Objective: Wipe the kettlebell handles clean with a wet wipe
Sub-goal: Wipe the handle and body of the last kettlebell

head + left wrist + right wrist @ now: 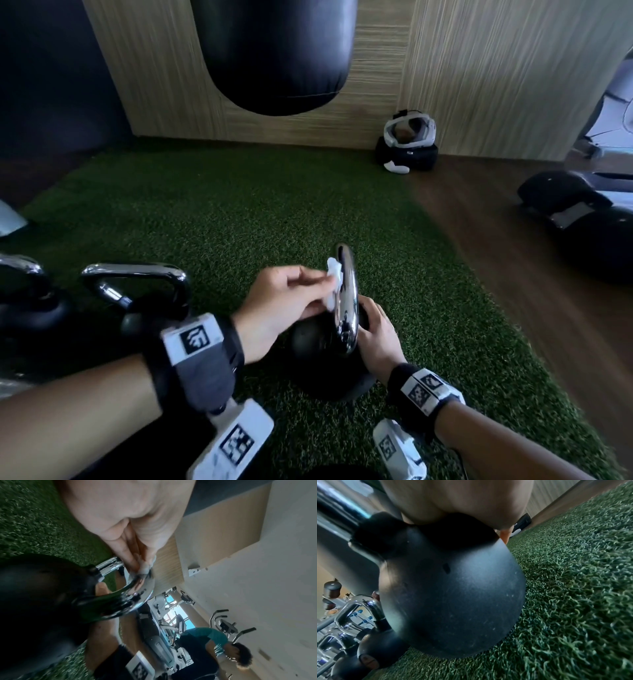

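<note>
A black kettlebell [308, 342] with a chrome handle [346, 298] stands on green turf [222, 205] in front of me. My left hand [318, 282] pinches a white wet wipe [334, 277] against the left side of the handle, near its top. The left wrist view shows the wipe [145, 568] squeezed between the fingers on the chrome handle [133, 588]. My right hand [371, 318] grips the kettlebell's top from the right, fingers curled over the ball below the handle. In the right wrist view the palm [453, 500] sits on the ball [453, 595].
Two more chrome-handled kettlebells [137, 274] [20, 267] stand close at the left. A black punching bag [274, 51] hangs ahead. White headgear on a black bag [407, 137] lies by the wall. Dark equipment [582, 219] sits on the wooden floor at right. A person [205, 642] is among exercise machines.
</note>
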`<action>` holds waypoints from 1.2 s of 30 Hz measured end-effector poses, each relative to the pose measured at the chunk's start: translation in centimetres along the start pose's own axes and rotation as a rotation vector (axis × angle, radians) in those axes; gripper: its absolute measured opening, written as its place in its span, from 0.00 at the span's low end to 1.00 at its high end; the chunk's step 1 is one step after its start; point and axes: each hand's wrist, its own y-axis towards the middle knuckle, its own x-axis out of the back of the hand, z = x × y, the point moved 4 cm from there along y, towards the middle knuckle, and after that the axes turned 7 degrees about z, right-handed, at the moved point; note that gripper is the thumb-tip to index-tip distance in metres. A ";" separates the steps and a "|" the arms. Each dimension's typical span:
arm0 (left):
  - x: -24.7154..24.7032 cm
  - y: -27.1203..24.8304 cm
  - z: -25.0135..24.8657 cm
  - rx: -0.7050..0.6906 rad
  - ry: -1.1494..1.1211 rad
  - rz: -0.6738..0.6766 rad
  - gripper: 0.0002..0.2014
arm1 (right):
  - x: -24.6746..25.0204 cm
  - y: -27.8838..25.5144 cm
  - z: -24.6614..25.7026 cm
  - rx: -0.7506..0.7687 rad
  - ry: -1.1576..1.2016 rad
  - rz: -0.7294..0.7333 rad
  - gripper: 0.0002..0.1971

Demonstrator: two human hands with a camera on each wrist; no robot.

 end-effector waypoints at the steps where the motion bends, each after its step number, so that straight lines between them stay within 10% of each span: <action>1: -0.1 -0.7 0.2 0.006 -0.013 0.027 0.07 | 0.0 0.0 0.0 0.006 0.000 -0.010 0.36; 22: 1.2 -4.2 4.6 -0.265 0.349 0.242 0.17 | -0.1 0.1 -0.5 0.034 0.015 -0.002 0.32; 28: 1.5 -4.4 5.5 -0.448 0.727 0.209 0.05 | 0.0 0.2 -0.5 0.044 0.008 -0.012 0.31; 36: 2.3 -2.8 5.1 -0.141 0.507 0.179 0.10 | 3.7 0.7 1.5 -0.012 -0.255 0.251 0.15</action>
